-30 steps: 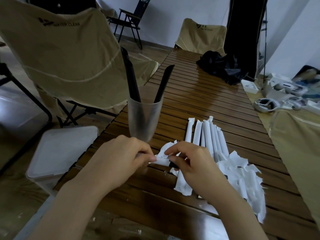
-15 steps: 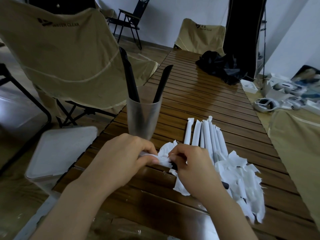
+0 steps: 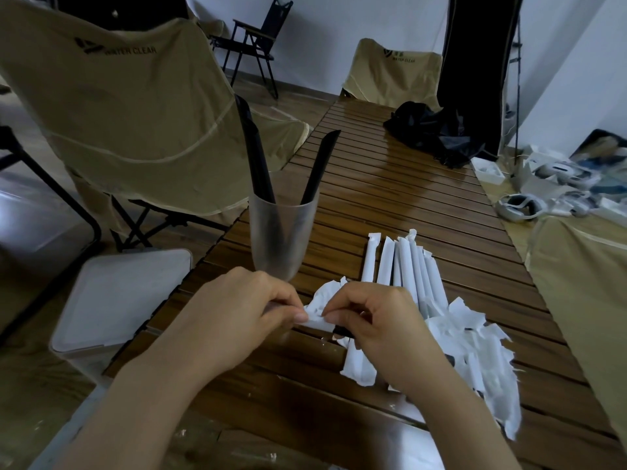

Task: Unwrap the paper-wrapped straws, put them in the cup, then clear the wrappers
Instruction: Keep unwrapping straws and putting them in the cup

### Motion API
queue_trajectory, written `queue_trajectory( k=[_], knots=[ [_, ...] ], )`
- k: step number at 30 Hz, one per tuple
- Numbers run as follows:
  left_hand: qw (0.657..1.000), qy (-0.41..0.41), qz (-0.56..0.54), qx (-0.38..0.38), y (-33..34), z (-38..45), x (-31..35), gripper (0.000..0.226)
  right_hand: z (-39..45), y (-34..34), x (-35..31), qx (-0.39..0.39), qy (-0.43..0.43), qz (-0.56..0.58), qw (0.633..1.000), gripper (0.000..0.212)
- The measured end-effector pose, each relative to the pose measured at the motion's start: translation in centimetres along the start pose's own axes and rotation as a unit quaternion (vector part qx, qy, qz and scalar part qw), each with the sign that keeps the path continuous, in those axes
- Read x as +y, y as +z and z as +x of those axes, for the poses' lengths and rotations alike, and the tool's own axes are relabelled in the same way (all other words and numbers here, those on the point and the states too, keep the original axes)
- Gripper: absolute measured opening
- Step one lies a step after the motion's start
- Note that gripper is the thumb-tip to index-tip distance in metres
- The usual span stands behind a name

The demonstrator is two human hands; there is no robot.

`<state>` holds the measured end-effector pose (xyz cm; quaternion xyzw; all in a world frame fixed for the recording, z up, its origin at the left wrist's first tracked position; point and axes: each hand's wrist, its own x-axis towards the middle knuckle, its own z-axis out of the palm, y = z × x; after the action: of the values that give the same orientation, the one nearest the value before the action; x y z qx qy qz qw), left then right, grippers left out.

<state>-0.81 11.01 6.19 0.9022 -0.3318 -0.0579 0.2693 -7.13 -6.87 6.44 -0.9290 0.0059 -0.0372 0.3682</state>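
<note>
Head view looks down on a long slatted wooden desk that runs away from the person. A big tan folding chair stands along its left side, a second tan chair sits at the far end, and a dark folding chair stands further back by the wall. A white lidded bin sits on the floor beside the desk's near left corner. A black bundle of cloth lies on the far part of the desk.

To the right of the hands lies a loose heap of torn white wrappers. Just beyond it a row of wrapped straws lies side by side, pointing away from the person. A frosted cup stands upright left of that row, holding black straws that lean outward against its rim.

Both hands meet in front of the cup over the desk. The left hand pinches one end of a crumpled wrapper between thumb and curled fingers. The right hand pinches the same wrapper from the other side, and a dark straw tip shows just under its fingers.
</note>
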Motion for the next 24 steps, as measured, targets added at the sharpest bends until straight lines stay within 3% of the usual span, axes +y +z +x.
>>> queue_trajectory(
  k=[4,11,17,20,22,24],
  knots=[
    [1.0,0.013,-0.005,0.018,0.0,0.1,0.3,0.018,-0.2,0.9,-0.6,0.045,-0.005,-0.063,0.997,0.033],
    [0.995,0.08,0.019,0.058,-0.2,0.7,1.2,0.031,-0.1,1.5,-1.9,0.127,0.094,-0.075,0.984,0.027],
    [0.986,0.11,0.073,0.102,-0.1,0.6,1.8,0.03,0.0,1.6,-1.7,0.125,0.173,-0.035,0.976,0.024],
    [0.982,0.138,0.109,0.069,-0.4,1.1,1.6,0.024,0.1,1.0,-1.2,0.084,0.126,-0.009,0.988,0.026],
    [0.989,0.122,0.071,0.047,-0.5,1.0,1.1,0.037,0.2,0.2,-1.1,0.045,0.081,0.038,0.995,0.024],
    [0.995,0.086,0.008,0.046,-0.4,0.5,0.5,0.031,0.1,-0.4,-1.1,0.013,0.065,0.072,0.995,0.02]
  ],
)
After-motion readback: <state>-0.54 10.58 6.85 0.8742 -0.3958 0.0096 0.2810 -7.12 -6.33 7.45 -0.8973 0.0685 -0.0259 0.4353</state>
